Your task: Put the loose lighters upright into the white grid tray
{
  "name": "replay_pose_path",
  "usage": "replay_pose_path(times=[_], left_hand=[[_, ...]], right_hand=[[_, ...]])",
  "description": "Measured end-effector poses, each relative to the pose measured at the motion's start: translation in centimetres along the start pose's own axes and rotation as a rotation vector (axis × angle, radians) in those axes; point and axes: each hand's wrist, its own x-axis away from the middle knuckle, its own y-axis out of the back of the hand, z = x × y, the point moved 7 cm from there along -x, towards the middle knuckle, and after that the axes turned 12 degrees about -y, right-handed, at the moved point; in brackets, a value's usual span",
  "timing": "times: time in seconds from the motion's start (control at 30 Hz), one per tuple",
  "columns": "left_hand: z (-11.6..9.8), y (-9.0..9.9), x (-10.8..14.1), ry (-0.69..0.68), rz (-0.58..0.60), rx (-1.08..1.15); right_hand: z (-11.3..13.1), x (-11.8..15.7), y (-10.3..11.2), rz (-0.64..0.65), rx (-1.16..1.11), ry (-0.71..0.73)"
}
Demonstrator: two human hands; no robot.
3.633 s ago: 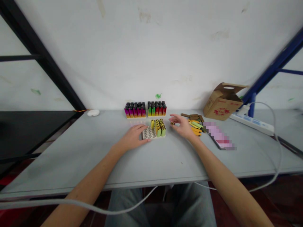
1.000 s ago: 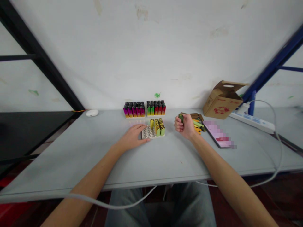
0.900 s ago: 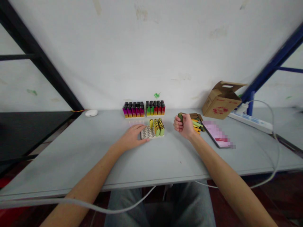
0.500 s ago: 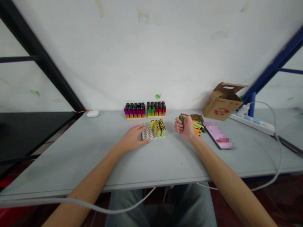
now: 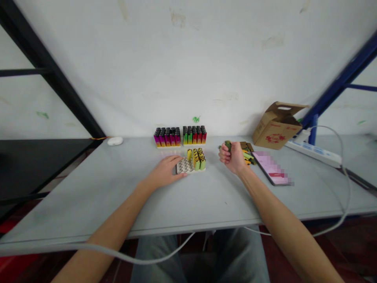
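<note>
My left hand [image 5: 166, 171] spans the left end of a pale holed tray [image 5: 183, 166], fingers on its far side and thumb along its near edge. Yellow and yellow-green lighters [image 5: 198, 160] stand upright in the tray's right part; the holes by my hand are bare. To the right of the tray, my right hand [image 5: 235, 159] is closed in a fist around a dark green lighter [image 5: 227, 146], whose top end pokes out above the fingers. Behind that hand lies a loose pile of yellow, green and brown lighters [image 5: 247, 156], partly hidden by it.
Two full trays of lighters, one purple [image 5: 167, 138] and one green and red [image 5: 194, 136], stand against the wall. At right are a phone [image 5: 271, 169], an open cardboard box [image 5: 273, 129] and a power strip [image 5: 316, 153]. A white case [image 5: 115, 141] lies at left.
My right hand has shifted slightly to the right with the dark green lighter, which now sticks up a little higher from the fist. My left hand stays on the tray.
</note>
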Motion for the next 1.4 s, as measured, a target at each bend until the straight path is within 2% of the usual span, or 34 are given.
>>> replay_pose_path(times=[0.2, 0.43, 0.77, 1.07, 1.27, 1.4], left_hand=[[-0.1, 0.0, 0.0, 0.014, 0.019, 0.001], [-0.1, 0.1, 0.0, 0.006, 0.003, 0.003], [0.0, 0.0, 0.0, 0.006, 0.001, 0.007], [0.0, 0.0, 0.0, -0.007, -0.001, 0.001], [0.1, -0.1, 0.0, 0.005, 0.004, 0.003], [0.0, 0.0, 0.0, 0.009, 0.001, 0.009]], right_hand=[[-0.2, 0.0, -0.1, 0.069, -0.038, -0.041], [-0.3, -0.2, 0.0, -0.003, 0.002, -0.033], [-1.2, -0.8, 0.4, -0.035, 0.015, -0.074], [-1.1, -1.0, 0.7, -0.029, 0.022, -0.067], [-2.1, -1.4, 0.6, -0.034, 0.083, -0.106], [-2.2, -1.1, 0.0, 0.025, 0.062, -0.1]])
